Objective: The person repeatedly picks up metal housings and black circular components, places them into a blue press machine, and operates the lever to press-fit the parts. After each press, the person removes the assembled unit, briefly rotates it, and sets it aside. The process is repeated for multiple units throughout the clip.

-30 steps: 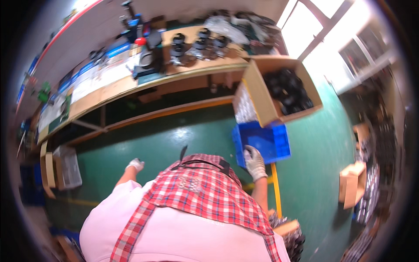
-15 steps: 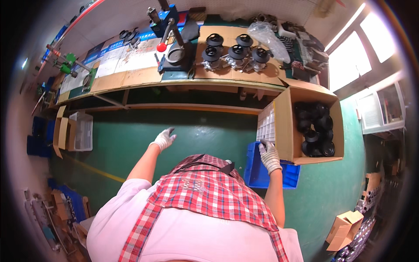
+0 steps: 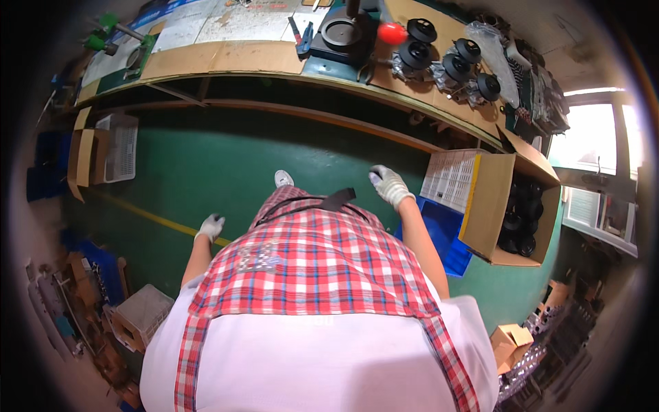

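Both my hands wear pale knitted gloves with darker fingertips. My left hand (image 3: 210, 226) hangs low at my left side over the green floor, fingers loosely bent and slightly apart, with nothing seen in it. In front of me to the right is my right hand (image 3: 391, 185), its fingers loosely curved, and no held thing shows. It is nearest the blue bin (image 3: 434, 230) on the floor, apart from it. Beside that bin a cardboard box (image 3: 489, 206) holds several black round parts (image 3: 523, 220).
A workbench (image 3: 254, 58) runs across the far side, carrying a press (image 3: 343, 34) with a red knob and several black-topped metal assemblies (image 3: 456, 66). A white crate (image 3: 121, 147) and an open carton (image 3: 89, 156) stand at left. More boxes line both sides behind.
My right hand has moved left, away from the blue bin and box. My left hand has dropped back to my side. The view has turned and come closer to the bench.
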`<move>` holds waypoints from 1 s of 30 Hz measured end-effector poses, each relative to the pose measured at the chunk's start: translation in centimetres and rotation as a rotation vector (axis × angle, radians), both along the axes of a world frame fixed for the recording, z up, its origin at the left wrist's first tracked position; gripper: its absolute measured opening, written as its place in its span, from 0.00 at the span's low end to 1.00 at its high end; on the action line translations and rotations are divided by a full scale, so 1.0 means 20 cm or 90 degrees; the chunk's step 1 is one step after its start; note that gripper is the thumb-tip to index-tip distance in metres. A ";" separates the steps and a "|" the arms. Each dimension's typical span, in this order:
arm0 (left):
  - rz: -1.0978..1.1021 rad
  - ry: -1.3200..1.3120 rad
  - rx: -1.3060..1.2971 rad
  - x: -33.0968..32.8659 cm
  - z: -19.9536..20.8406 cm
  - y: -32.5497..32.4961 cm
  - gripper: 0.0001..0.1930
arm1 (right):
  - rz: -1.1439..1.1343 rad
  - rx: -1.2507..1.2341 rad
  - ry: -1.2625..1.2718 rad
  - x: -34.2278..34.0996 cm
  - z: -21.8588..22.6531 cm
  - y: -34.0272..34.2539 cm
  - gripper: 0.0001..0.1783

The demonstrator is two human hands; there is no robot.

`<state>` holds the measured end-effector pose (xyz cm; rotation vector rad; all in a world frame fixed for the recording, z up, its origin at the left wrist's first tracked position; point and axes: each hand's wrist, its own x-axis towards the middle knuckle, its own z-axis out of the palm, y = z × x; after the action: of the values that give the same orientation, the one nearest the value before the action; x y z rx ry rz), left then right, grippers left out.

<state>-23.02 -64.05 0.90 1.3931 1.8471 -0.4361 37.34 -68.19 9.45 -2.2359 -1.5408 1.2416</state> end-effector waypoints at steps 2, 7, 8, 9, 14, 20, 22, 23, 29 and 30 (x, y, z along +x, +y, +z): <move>0.116 0.001 -0.030 -0.52 -0.19 -0.06 0.31 | 0.042 -0.009 0.013 -0.22 -0.06 0.20 0.21; 0.186 -0.034 -0.028 -1.15 -0.45 -0.12 0.28 | 0.213 -0.014 -0.011 -0.88 -0.04 0.82 0.24; 0.197 -0.051 -0.013 -1.23 -0.46 -0.07 0.28 | 0.245 0.010 -0.017 -1.01 -0.04 0.95 0.24; 0.225 -0.074 0.002 -1.31 -0.49 -0.06 0.28 | 0.304 0.005 -0.020 -1.16 0.03 1.10 0.23; 0.179 -0.114 0.144 -1.18 -0.40 0.53 0.26 | 0.394 0.067 0.051 -1.61 0.04 1.70 0.23; 0.333 -0.187 0.170 -0.85 -0.11 0.84 0.25 | 0.125 0.290 0.233 -1.73 -0.12 2.84 0.25; 0.402 -0.195 0.179 -0.97 -0.19 0.82 0.25 | -0.070 0.274 0.322 -1.67 -0.25 3.36 0.26; 0.396 -0.188 0.177 -1.05 -0.21 0.86 0.25 | -0.190 0.265 0.299 -1.56 -0.33 3.67 0.26; 0.361 -0.059 0.065 -1.33 -0.30 0.81 0.25 | -0.550 0.198 0.125 -1.26 -0.31 4.72 0.43; 0.346 -0.056 0.055 -1.37 -0.27 0.91 0.25 | -0.530 0.187 0.117 -1.20 -0.36 4.80 0.45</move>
<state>-50.44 -45.90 -4.45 0.8877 2.0876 -0.0170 13.42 27.79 2.25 -2.1132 -0.5468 0.8527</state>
